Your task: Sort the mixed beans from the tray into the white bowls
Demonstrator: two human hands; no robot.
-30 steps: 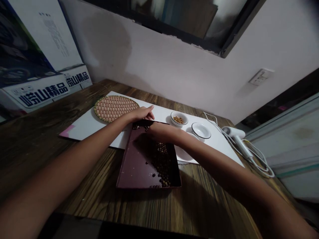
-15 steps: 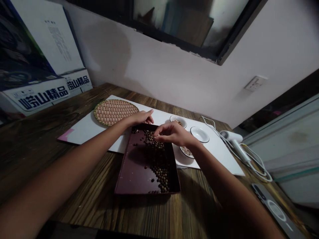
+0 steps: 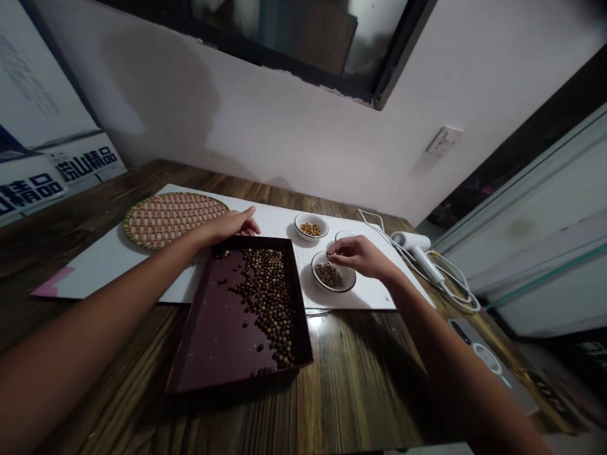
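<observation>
A shallow dark maroon box lid or tray [image 3: 208, 341] lies on the table, with many small round brown beans or seeds [image 3: 270, 297] spread mostly along its right side. My left hand [image 3: 236, 224] is at its far wall, fingers curled behind the edge and thumb sticking out. My right hand [image 3: 358, 256] is over the rim of a white bowl [image 3: 348, 284] that holds paler brownish beans [image 3: 328, 274]. Its thumb and fingertips are pinched together; whatever they hold is too small to make out.
Behind stand a white bowl of yellow-orange kernels [image 3: 310, 229] and another bowl [image 3: 345, 234], partly hidden by my right hand. A round woven mat [image 3: 173, 218] lies left on the white board [image 3: 109, 272]. A white hair dryer [image 3: 417, 249] with its cord lies right.
My right hand has moved from above the beans in the tray rightward to the bowl of paler beans, still pinched. My left hand stays at the tray's far wall. The view has turned right.
</observation>
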